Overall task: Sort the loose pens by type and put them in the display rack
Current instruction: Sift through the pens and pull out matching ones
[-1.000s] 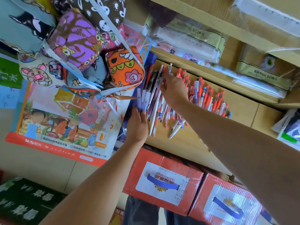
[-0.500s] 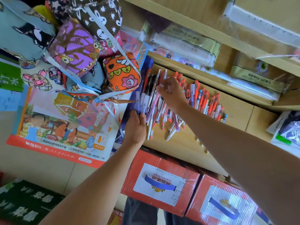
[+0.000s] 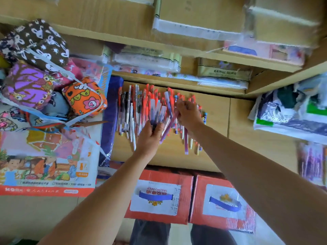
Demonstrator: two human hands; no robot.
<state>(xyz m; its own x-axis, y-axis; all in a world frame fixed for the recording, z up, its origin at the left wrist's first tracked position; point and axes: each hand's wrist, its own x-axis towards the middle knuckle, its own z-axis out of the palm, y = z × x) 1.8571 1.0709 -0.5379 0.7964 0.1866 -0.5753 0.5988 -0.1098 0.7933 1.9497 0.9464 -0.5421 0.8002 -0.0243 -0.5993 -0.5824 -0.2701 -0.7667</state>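
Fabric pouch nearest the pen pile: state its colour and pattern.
The fabric pouch is orange with pink flowers and hearts; head view.

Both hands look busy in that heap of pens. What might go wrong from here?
The left hand grips a fanned bundle of pens; adding the purple pen that the right hand pinches could make some slip out. The pile on the shelf is mixed and overlapping, so look-alike types might get sorted together. Nudged pens could roll off toward the red boxes below.
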